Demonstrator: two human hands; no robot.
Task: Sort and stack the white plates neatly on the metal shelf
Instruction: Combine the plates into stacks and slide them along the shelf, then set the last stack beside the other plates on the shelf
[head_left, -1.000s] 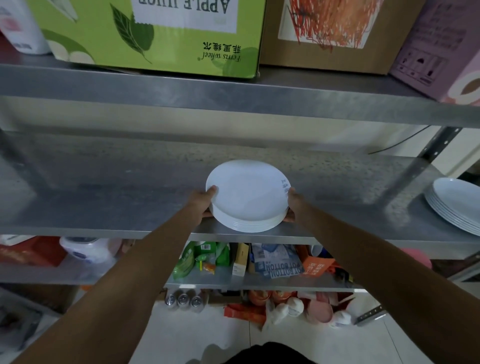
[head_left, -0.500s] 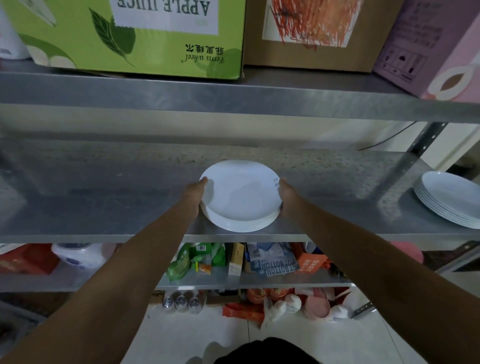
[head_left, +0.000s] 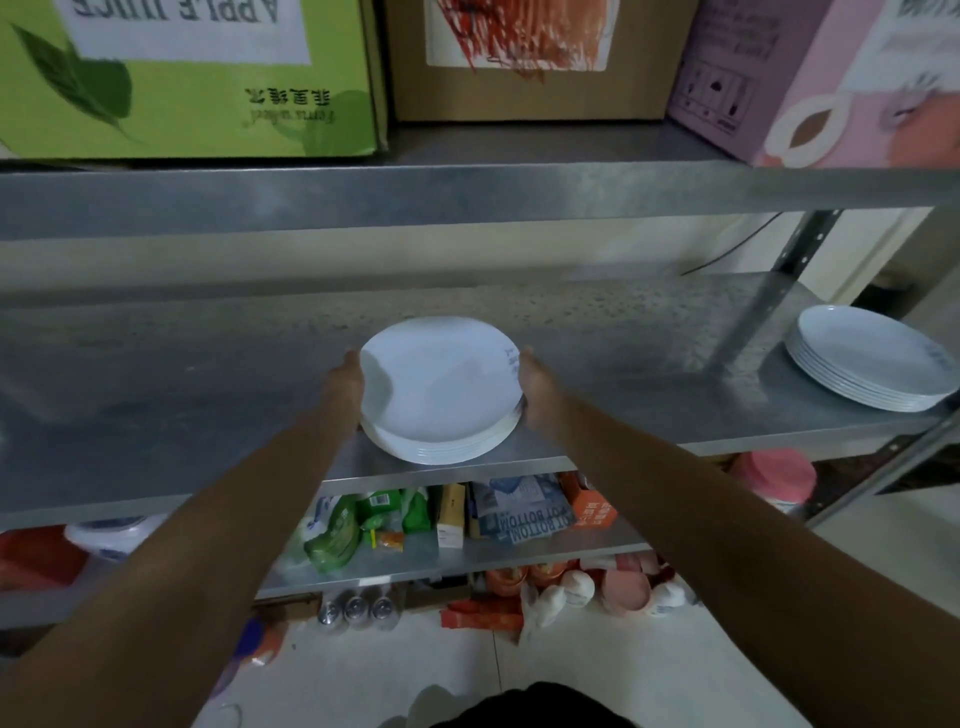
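I hold a stack (head_left: 439, 389) of white plates between my hands, both arms stretched out ahead of me. My left hand (head_left: 345, 379) cups its left rim and my right hand (head_left: 535, 387) cups its right rim, each thumb up at the top edge. My fingers are hidden behind the plates, so I cannot tell how far they reach under. The stack sits low over the shelf (head_left: 156, 395), close to its front edge. I cannot tell whether the bottom plate rests on the metal. The plates lie flat and fairly even, with the lower rims showing as thin lines at the near side.

Well off to the right of my right hand, a second stack (head_left: 872, 358) of white plates sits on the same shelf, just past an upright post (head_left: 769, 306).

Above my hands, on the upper shelf, stand a green box (head_left: 182, 93), a brown box (head_left: 519, 62) and a pink box (head_left: 810, 88) in a row.

Below my arms, a lower shelf carries green bags (head_left: 353, 525), a blue packet (head_left: 524, 512) and an orange carton (head_left: 592, 506). Three cans (head_left: 356, 608) stand on the floor under it.
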